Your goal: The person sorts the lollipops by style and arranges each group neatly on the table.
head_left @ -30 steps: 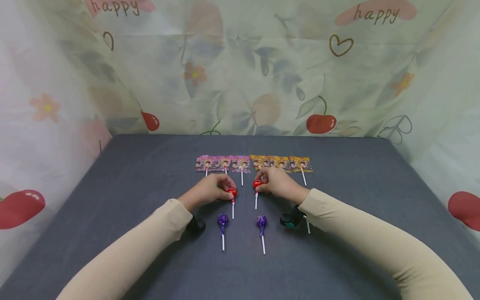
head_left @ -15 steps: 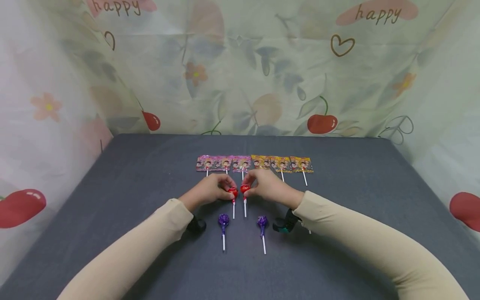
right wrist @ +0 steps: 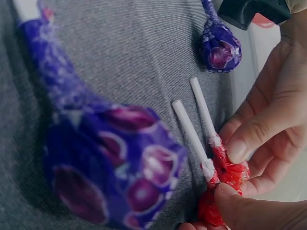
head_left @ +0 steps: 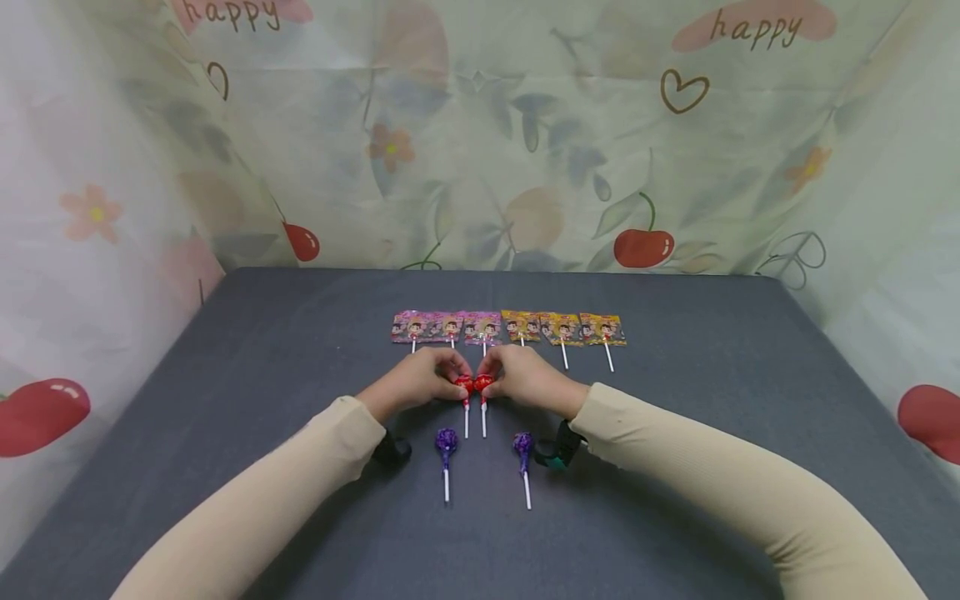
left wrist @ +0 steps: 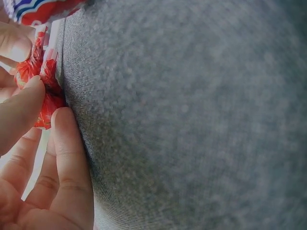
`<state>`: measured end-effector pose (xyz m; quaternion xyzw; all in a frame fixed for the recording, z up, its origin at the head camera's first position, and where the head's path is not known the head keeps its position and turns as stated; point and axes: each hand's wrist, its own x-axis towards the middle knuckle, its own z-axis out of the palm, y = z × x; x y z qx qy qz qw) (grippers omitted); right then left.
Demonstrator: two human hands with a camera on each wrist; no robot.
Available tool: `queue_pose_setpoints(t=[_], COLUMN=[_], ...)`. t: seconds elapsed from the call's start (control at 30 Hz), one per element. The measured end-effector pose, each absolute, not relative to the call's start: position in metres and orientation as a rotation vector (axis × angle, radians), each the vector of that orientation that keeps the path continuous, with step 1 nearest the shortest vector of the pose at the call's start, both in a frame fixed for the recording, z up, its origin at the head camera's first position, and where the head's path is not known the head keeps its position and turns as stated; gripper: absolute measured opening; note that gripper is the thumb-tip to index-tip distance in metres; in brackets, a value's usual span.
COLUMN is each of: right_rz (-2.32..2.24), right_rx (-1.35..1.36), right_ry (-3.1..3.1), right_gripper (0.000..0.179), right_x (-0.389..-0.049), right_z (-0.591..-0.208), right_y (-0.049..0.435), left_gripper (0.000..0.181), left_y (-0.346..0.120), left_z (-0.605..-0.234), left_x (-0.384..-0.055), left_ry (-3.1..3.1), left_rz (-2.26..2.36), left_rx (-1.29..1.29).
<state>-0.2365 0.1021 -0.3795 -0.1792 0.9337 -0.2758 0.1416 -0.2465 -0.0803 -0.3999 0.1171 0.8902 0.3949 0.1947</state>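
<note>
Two lollipops in red wrappers lie side by side at mid-table, their white sticks pointing toward me. My left hand (head_left: 420,379) pinches the head of the left red lollipop (head_left: 464,383) between thumb and fingers. The right red lollipop (head_left: 483,382) is pinched at its head by my right hand (head_left: 534,379). In the right wrist view, the left hand's lollipop (right wrist: 234,175) and the right hand's lollipop (right wrist: 208,208) nearly touch, with sticks roughly parallel. Nearer to me are a left purple lollipop (head_left: 446,442) and a right purple lollipop (head_left: 522,444), set apart.
Behind the hands runs a row of pink packets (head_left: 427,326) and orange packets (head_left: 562,327), white sticks showing below them. A black wrist camera (head_left: 553,450) sits close to the right purple lollipop. Patterned cloth (head_left: 480,167) hangs behind the dark table (head_left: 300,317).
My right hand has slid left with its red lollipop until it lies beside the left one. The left hand stays put. A stick near the right sleeve is now hidden.
</note>
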Motion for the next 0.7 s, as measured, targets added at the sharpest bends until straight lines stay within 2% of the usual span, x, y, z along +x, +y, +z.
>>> queue_pose_setpoints(t=[0.7], right_rz=[-0.75], right_rx=[-0.517], right_ry=[2.706], right_gripper=[0.02], right_x=[-0.2376], right_z=[-0.3804], right_y=[0.1001], left_gripper=[0.02], left_y=[-0.0794], left_z=[-0.3975], left_x=[-0.2465], left_ry=[2.481], left_rz=[1.09], left_rx=[0.303])
